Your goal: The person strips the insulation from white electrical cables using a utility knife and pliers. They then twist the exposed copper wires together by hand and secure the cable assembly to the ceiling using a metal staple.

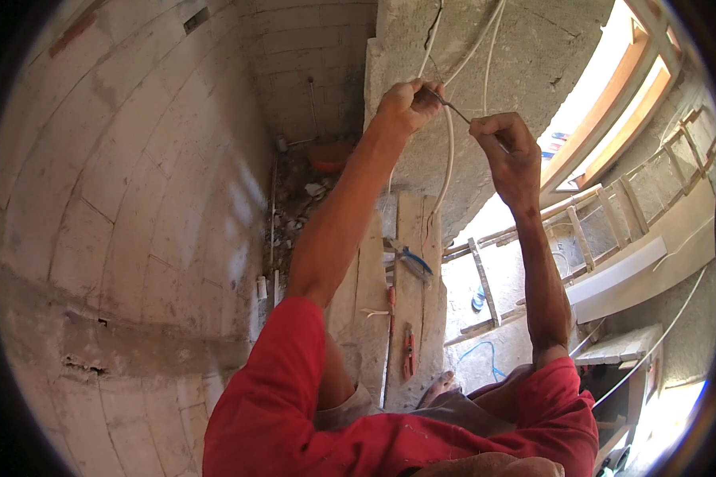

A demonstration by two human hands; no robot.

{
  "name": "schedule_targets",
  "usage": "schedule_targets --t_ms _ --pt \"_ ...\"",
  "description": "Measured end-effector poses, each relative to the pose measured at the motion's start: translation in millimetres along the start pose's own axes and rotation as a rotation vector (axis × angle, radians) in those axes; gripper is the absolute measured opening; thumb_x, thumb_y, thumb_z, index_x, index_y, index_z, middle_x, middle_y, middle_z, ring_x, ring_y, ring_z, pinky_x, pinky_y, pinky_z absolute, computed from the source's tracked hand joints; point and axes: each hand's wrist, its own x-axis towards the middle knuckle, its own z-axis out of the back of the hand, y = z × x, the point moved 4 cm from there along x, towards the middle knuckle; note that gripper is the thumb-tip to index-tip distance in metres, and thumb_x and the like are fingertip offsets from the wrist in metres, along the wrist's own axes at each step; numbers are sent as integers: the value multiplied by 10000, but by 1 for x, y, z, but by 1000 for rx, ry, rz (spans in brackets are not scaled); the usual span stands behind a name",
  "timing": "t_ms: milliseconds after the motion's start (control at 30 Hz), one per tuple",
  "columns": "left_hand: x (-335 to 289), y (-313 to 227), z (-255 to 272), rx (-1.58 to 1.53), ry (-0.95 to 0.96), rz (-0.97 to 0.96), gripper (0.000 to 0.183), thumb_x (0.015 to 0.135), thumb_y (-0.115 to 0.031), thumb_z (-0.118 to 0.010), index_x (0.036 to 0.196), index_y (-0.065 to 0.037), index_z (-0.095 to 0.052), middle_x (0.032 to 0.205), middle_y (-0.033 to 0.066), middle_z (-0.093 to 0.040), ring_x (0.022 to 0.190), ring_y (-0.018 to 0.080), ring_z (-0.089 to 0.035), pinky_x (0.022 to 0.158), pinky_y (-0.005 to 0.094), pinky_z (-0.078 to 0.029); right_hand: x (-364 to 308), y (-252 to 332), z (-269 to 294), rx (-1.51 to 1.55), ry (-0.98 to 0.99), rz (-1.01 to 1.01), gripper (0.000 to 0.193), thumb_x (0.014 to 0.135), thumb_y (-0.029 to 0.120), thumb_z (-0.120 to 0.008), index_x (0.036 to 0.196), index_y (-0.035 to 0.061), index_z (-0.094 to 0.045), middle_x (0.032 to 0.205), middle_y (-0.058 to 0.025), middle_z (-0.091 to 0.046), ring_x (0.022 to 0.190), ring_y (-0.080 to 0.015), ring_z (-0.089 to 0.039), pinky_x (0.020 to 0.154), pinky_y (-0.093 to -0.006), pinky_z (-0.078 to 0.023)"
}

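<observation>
Both my arms reach up and away from me toward a rough concrete surface. A thin dark wire [457, 110] is stretched between my hands. My left hand [410, 107] has its fingers closed in a pinch on one end of the wire. Lower and to the right, my right hand [509, 151] pinches the other end between thumb and curled fingers. White cables [451, 155] hang beside my hands, and one passes close behind my left fingertips. Whether the left fingers also grip a cable is hidden.
Wooden planks [366, 278] below me carry blue-handled pliers [414, 258], a red screwdriver [391, 299] and a red-handled tool [409, 354]. A wooden ladder [578, 237] lies to the right, under a window frame [612, 111]. A block wall [135, 183] stands left; an orange basin [326, 157] sits beyond.
</observation>
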Motion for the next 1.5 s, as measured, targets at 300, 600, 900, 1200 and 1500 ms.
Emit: schedule_targets --t_ms 300,600,900,1200,1500 --pt "-63 -1 -34 408 310 -391 190 1087 -185 -490 1081 -13 -570 962 123 -682 849 227 -703 855 431 -657 12 -27 17 49 102 -493 330 1007 293 -656 1141 -6 -615 981 -119 -733 959 -173 -710 857 -321 -546" --pt "-95 25 -57 655 444 -400 242 1092 -225 -486 1197 -13 -538 1235 198 -684 1156 263 -677 876 357 -612 23 -20 -10 17 108 -32 408 1003 324 -668 1237 -9 -641 1107 -181 -724 1062 -248 -696 911 -357 -530" --pt "-108 11 -57 820 491 -298 295 1009 -254 -630 1172 -14 -683 1114 98 -711 1044 181 -684 940 327 -560 18 -23 2 294 146 -228 300 974 285 -719 1108 17 -736 956 -71 -721 928 -147 -661 838 -291 -499" --pt "-101 6 -47 763 487 -150 269 966 -186 -669 1130 22 -717 922 52 -706 827 134 -687 843 268 -609 15 -44 12 665 301 -430 291 1008 297 -668 1117 37 -737 1003 -88 -708 960 -144 -635 878 -299 -480" --pt "-127 17 -59 1738 421 -683 249 983 -219 -674 1128 -40 -767 938 64 -750 861 133 -697 808 300 -555 22 -22 27 -5 166 -142 328 1008 287 -654 1140 1 -741 929 -91 -740 851 -157 -693 790 -312 -558"
